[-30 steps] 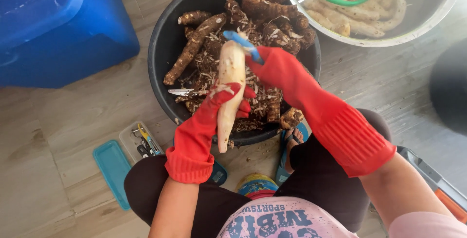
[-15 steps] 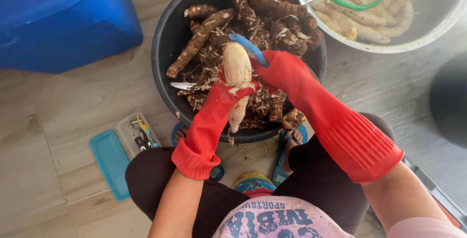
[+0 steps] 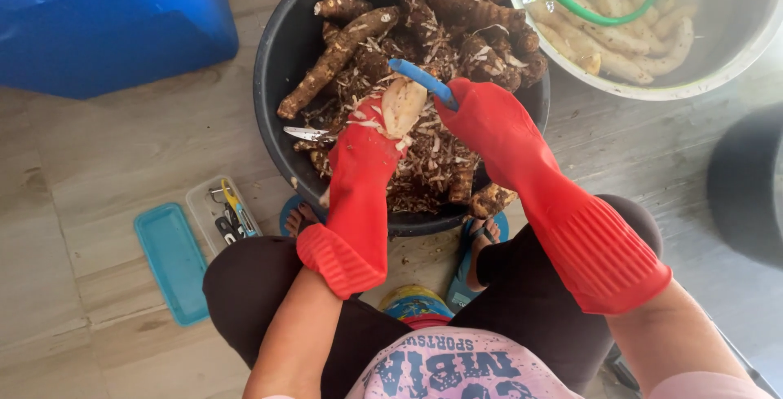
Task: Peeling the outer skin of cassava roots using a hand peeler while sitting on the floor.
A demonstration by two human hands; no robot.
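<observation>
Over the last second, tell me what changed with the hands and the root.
The left hand has turned the peeled root end-on toward the camera. The right hand has swung the blue peeler from above the root to beside its top. Both grips, the black tub and the metal bowl are unchanged.

both hands in glossy red rubber gloves, ribbed cuffs: left hand [image 3: 369, 142] grips a pale smooth peeled root [image 3: 403, 105], right hand [image 3: 481, 118] a blue plastic peeler [image 3: 422, 81]. beneath them matt black plastic tub [image 3: 281, 57] of rough brown roots [image 3: 338, 57]; beyond the right hand, shiny metal basin [image 3: 718, 73].
</observation>
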